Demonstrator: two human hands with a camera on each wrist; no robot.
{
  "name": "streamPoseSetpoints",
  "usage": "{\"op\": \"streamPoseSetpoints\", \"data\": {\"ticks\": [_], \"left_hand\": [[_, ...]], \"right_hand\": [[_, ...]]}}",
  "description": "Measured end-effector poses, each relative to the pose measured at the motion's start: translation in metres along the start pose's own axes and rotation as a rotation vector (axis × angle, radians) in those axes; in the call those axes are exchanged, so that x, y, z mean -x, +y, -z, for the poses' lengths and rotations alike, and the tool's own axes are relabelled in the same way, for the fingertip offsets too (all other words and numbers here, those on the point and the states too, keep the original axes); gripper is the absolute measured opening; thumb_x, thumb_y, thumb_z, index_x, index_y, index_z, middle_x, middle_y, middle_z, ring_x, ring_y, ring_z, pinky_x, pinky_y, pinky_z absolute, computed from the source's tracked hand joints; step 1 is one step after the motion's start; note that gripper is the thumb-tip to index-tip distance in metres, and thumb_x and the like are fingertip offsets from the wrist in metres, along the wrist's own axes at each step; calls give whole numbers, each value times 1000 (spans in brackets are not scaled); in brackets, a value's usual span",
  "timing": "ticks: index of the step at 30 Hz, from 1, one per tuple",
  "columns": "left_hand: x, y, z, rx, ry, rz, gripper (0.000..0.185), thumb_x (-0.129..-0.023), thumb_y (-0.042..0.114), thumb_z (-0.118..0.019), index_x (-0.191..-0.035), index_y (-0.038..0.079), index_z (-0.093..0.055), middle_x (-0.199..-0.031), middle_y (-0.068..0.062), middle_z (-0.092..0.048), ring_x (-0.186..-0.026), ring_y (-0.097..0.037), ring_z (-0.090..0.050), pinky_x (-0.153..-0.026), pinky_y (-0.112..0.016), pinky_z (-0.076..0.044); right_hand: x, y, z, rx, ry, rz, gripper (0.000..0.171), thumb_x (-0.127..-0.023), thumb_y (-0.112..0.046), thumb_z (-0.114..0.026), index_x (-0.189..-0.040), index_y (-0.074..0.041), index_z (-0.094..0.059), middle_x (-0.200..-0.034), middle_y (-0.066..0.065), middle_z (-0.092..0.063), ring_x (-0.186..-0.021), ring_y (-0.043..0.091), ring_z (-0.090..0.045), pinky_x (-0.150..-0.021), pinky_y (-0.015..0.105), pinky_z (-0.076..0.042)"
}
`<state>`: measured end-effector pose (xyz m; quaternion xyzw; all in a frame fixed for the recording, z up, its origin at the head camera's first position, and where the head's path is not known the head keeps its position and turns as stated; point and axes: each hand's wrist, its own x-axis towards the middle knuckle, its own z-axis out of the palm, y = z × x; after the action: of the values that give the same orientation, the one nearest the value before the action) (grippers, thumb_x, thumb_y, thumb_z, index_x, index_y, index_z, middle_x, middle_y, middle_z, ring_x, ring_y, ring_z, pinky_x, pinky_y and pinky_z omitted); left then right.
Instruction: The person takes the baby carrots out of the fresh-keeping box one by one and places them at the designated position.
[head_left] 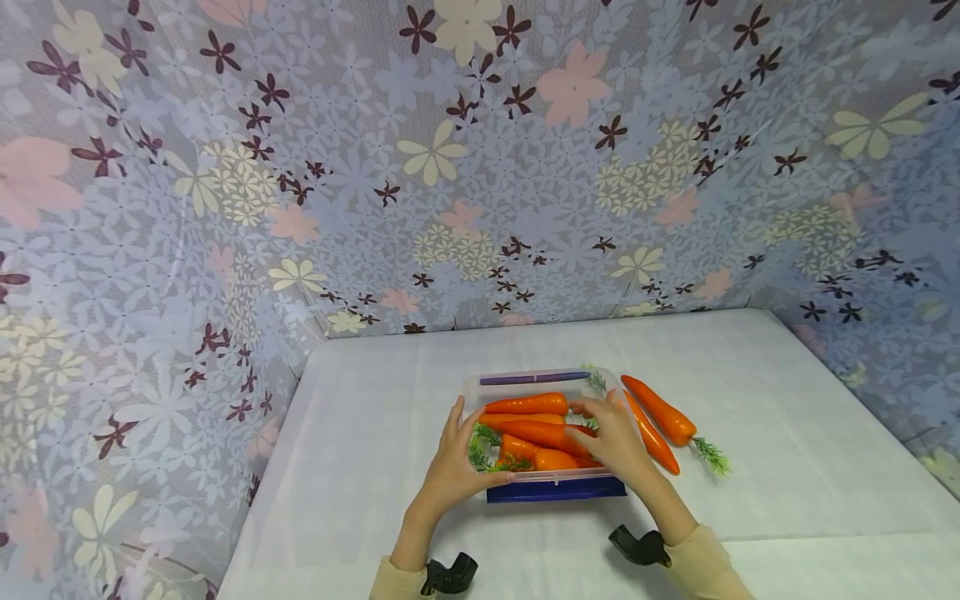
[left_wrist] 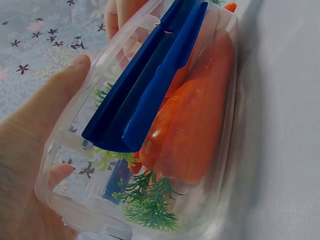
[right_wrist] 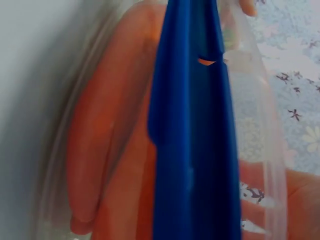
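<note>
A clear plastic container with blue clip flaps stands on the white table, filled with several orange carrots with green tops. My left hand spreads around its left end, thumb along the near rim and fingers at the left rim. My right hand reaches over the right end, its thumb and fingers apart over the carrots inside. In the right wrist view, right-hand fingers show through the clear wall beside the blue flap.
Two loose carrots, an outer one with a green top and an inner one, lie on the table right of the container. A floral curtain rises behind the table's far edge.
</note>
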<state>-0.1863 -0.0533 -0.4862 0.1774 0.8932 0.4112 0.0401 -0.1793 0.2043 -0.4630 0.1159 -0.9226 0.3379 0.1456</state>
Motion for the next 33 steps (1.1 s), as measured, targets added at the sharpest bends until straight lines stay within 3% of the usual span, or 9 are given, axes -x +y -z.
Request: {"op": "streamPoseSetpoints", "data": {"ticks": [6, 15, 33], "left_hand": [[0, 0, -1, -1, 0, 12, 101, -59, 64, -70, -142, 29, -24, -153, 4, 5, -139, -33, -8, -98, -65, -28], [0, -2, -1, -11, 8, 5, 102, -58, 66, -68, -142, 28, -24, -153, 4, 5, -138, -33, -14, -99, -62, -30], [0, 0, -1, -2, 9, 8, 102, -58, 63, -71, -141, 28, -25, -153, 3, 4, -139, -34, -11, -98, -64, -29]], "right_hand": [[2, 1, -2, -9, -63, 36, 40, -75, -20, -71, -110, -3, -60, -98, 9, -66, -86, 20, -60, -76, 38, -51], [3, 2, -3, 25, -173, -18, 50, -74, -26, -72, -115, -3, -57, -105, 10, -65, -96, 23, -60, -87, 42, -48], [4, 2, -3, 35, -188, -75, 48, -70, -11, -71, -115, -4, -57, -106, 11, -64, -97, 25, -59, -88, 45, -47]]}}
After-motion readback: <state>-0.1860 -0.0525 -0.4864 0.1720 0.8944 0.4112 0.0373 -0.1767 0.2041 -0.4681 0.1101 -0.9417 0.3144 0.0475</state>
